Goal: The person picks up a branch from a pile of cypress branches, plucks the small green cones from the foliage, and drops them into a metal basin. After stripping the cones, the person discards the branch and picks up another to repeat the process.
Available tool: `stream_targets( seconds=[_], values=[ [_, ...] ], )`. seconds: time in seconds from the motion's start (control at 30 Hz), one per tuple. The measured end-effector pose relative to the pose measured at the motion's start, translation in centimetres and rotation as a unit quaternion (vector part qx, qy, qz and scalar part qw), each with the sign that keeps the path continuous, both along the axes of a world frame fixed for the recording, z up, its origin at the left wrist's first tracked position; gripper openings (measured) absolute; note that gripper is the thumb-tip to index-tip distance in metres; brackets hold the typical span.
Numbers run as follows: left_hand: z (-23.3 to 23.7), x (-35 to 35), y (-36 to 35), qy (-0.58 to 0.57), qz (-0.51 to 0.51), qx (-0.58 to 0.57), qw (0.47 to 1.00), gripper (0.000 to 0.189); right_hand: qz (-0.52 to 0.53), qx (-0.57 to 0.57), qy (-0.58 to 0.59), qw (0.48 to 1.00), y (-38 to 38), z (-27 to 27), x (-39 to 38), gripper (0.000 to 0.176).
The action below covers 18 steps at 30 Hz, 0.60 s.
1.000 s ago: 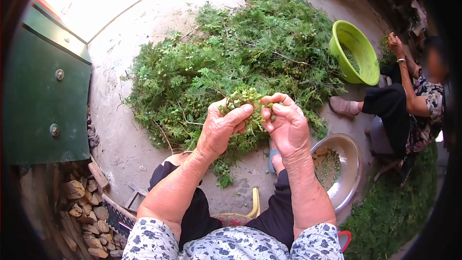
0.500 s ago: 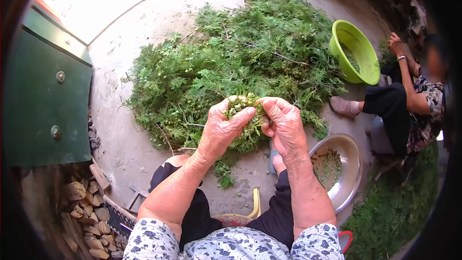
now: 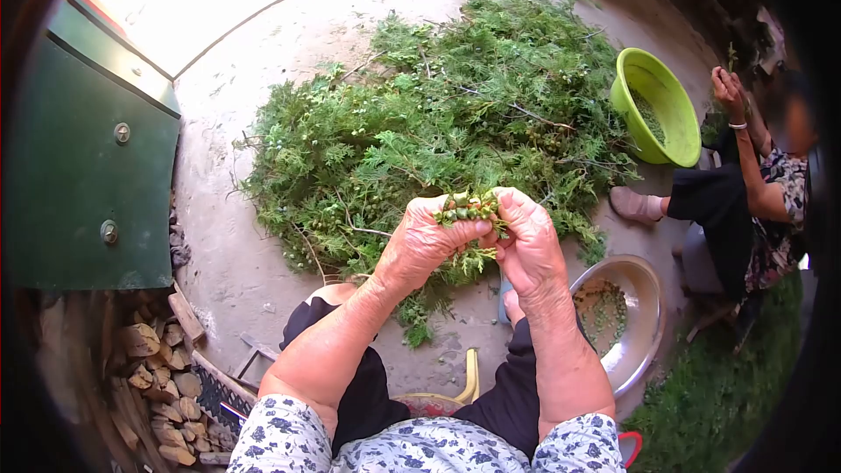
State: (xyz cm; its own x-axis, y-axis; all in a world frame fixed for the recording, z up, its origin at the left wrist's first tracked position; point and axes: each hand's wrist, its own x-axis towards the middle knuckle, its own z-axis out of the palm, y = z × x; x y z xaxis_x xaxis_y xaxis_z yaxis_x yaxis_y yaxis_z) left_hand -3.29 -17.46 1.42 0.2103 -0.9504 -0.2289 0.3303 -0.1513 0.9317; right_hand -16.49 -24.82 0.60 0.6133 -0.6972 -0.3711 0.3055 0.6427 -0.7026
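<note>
In front of my lap, my left hand (image 3: 424, 238) is closed around an evergreen sprig (image 3: 470, 208) with small green seed cones between its leaves. My right hand (image 3: 531, 243) has thumb and fingers pinched at the sprig's right end, close against the left fingertips. Leafy tips of it hang below the fingers. Beyond both hands, a broad pile of evergreen branches (image 3: 420, 123) spreads over the floor. A metal basin (image 3: 649, 333) with loose green cones in it stands right of my right forearm.
A lime-green basin (image 3: 673, 142) tilts at the pile's right edge. Beside it sits another person, whose raised hand (image 3: 727, 93) holds a small sprig. More greenery (image 3: 714, 385) lies at lower right. Chopped firewood (image 3: 166, 385) and a green door (image 3: 83, 175) are on the left.
The view has shifted slightly. My hands have turned the sprig, and fewer cones show above my left fingers. The other person's hand has risen with a sprig.
</note>
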Motion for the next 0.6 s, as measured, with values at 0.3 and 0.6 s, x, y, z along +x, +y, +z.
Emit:
stream_targets(
  seconds=[0.3,0.6],
  values=[
    [0.3,1.4,0.5,-0.122,-0.074,0.022,0.989,0.016,0.062,-0.087,0.081,0.991,-0.4,1.2,-0.2,0.022],
    [0.6,0.3,0.4,-0.084,-0.034,0.002,0.996,0.015,-0.026,-0.009,0.023,0.999,1.1,0.3,0.4,0.019]
  ],
)
